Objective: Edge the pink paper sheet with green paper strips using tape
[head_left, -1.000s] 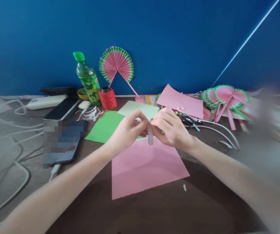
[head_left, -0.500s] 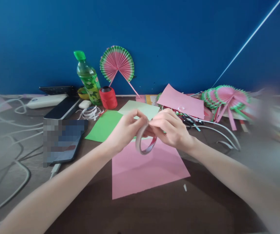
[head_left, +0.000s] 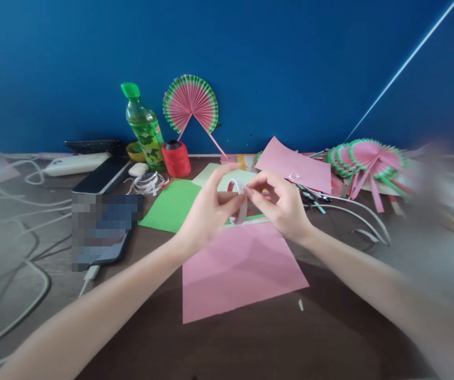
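While the left hand point(head_left: 206, 217) is clamped on one tape roll point(head_left: 243, 212), thumb tip against the band and forefinger raised clear above it, the right hand point(head_left: 284, 206) has its thumb and forefinger tips at the opposite rim; whether they are closed on it I cannot tell. So the roll sits between both hands, in the air above the far edge of a pink sheet point(head_left: 242, 274). One green sheet point(head_left: 171, 206), one pale green sheet point(head_left: 206, 174) and a second pink sheet point(head_left: 296, 163) lie beyond; one bottle point(head_left: 145, 132) and one upright fan point(head_left: 191, 103) stand farther back. Standing on edge, the roll looks tall and narrow, its longer dimension nearly vertical, its opening facing the left hand.
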Demonstrator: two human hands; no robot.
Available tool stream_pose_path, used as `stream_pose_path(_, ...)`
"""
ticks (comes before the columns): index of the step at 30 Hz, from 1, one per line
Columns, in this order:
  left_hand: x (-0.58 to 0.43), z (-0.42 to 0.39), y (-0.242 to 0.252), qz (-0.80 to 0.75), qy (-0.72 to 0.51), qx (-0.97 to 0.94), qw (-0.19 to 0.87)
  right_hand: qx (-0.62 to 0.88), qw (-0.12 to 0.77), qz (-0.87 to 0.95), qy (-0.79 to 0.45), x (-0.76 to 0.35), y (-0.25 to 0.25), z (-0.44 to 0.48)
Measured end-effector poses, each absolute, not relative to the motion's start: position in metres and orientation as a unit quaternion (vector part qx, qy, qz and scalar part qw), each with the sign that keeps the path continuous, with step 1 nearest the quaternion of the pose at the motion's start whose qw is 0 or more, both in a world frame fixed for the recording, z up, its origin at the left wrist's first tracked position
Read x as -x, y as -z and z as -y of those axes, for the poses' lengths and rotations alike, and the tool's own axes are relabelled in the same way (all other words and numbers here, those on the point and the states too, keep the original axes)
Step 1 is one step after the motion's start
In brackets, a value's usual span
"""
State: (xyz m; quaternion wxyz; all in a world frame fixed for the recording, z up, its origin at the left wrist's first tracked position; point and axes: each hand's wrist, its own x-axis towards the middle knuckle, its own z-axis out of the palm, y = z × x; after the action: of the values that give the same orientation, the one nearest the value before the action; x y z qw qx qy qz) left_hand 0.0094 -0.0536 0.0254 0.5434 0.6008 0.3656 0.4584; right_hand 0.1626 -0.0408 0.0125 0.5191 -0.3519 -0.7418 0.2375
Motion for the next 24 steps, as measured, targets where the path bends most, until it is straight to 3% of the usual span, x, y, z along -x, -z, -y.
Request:
stream_pose_path(8, -0.0138, 0.0543, -0.0181, -0.447, -0.486, -0.54, 0.523, 0.353, 0.513, 0.758, -0.197, -0.1612, -0.0113, 0.0399)
stream_pose_path(24, -0.012, 0.0531, -0.0175, -0.402, -0.452, -0.577, 0.549, 0.352, 0.524, 0.768, -0.108, -0.1613, -0.0075, 0.0389)
